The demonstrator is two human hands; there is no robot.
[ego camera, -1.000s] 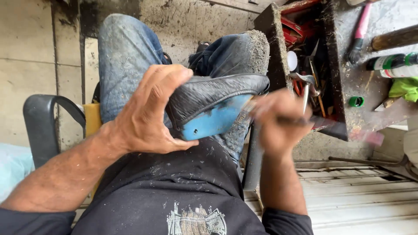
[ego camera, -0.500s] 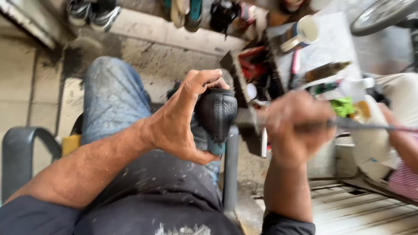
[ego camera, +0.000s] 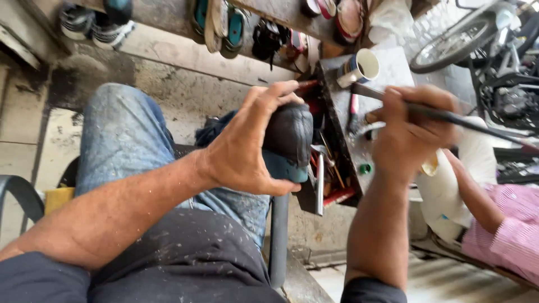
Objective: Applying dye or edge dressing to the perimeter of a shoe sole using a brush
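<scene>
Fingers (ego camera: 269, 98) of the left hand (ego camera: 241, 151) wrap the black shoe (ego camera: 289, 134) on the knee, now turned end-on (blue lining barely showing). The right hand (ego camera: 410, 132), fist closed round a brush (ego camera: 477, 123), has lifted right of the shoe, near the cup (ego camera: 359, 67).

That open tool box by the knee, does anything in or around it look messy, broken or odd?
The tool box looks cluttered: tools lie crossed and jumbled inside, some poking past its edge. The trousers are flecked with pale specks. Nothing looks broken or spilled. The left hand grips a black shoe; the right hand holds a thin dark tool.
</scene>
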